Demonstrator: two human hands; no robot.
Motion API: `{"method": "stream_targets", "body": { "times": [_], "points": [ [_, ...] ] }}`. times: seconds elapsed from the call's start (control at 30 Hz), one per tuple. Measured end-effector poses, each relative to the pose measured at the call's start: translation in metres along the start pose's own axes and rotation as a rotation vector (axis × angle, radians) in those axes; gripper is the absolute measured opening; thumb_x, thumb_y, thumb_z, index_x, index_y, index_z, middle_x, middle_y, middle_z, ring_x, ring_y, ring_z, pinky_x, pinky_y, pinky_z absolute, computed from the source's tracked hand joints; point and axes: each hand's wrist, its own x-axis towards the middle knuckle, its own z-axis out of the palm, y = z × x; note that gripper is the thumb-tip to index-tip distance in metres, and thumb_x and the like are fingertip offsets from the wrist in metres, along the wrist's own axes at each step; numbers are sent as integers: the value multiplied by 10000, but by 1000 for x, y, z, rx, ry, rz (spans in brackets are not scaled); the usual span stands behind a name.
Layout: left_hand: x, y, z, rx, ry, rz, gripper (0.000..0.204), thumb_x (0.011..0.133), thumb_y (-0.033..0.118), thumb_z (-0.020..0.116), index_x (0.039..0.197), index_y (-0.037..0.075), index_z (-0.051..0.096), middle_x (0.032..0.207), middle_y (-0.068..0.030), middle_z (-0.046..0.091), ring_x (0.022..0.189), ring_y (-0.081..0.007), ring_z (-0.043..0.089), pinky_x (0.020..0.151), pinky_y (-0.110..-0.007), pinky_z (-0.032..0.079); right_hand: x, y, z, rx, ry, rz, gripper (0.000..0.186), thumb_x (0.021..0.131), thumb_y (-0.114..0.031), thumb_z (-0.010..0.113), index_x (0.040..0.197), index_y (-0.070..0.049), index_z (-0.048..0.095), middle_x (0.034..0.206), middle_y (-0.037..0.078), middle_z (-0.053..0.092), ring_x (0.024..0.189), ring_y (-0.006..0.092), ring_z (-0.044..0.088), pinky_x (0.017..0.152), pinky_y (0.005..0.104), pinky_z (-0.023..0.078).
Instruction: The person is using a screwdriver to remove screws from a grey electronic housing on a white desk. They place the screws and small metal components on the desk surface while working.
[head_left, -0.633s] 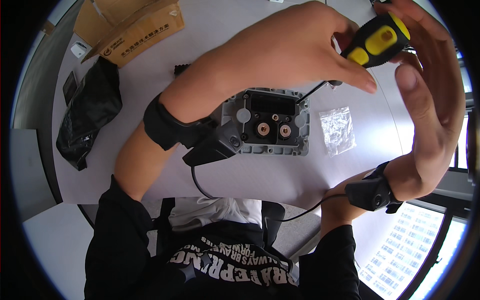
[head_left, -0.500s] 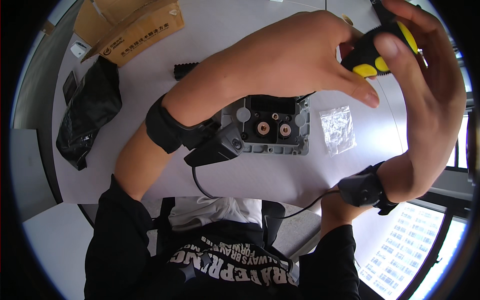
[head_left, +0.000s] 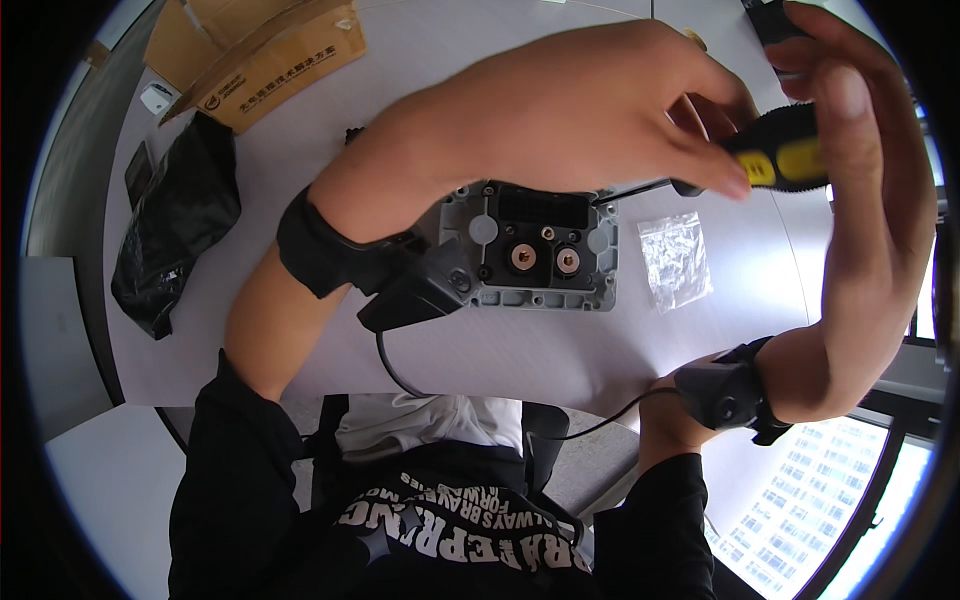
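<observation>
Pale bench (head_left: 600, 370) beneath the grey housing (head_left: 545, 250), I have left hand (head_left: 690, 110) and right hand (head_left: 870, 170) clamped on the screwdriver (head_left: 770, 168), likely mid-turn at an inner corner; the next move needs it aligned.

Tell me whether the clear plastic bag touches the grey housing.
Apart. The head view shows a strip of bare tabletop between the clear plastic bag and the grey housing.

Left hand (head_left: 665, 110) holds a black-and-yellow screwdriver (head_left: 780, 168), right hand (head_left: 865, 160) at its rear end; the shaft (head_left: 640, 189) reaches a grey housing (head_left: 597, 293), near which a clear bag (head_left: 676, 263) lies.
</observation>
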Motion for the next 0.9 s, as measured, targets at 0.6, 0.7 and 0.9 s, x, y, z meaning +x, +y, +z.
{"method": "stream_targets", "body": {
  "times": [0.6,0.7,0.9],
  "points": [
    [0,18,-11,-147,-151,-169,391,937,303,717,1029,-72,658,896,-137,690,765,-202,638,695,-330,495,3,17,-15,-223,-173,-126,534,1005,-462,634,1329,-38,652,1182,163,713,1123,248,691,986,378,522],
    [-4,11,5,161,42,-103,482,830,400,838,912,-60,722,847,-183,721,757,-277,716,709,-352,537,-3,-7,-1,26,-195,297,602,974,-537,665,1312,-39,669,1176,163,718,1042,274,723,927,354,550],
    [-4,14,-5,186,22,-133,428,867,344,808,968,-64,732,862,-190,733,791,-270,735,746,-339,550,4,5,-22,-649,-417,-490,433,1003,-275,679,1357,-30,634,1246,178,683,1037,283,721,914,367,573]
  ]
}}
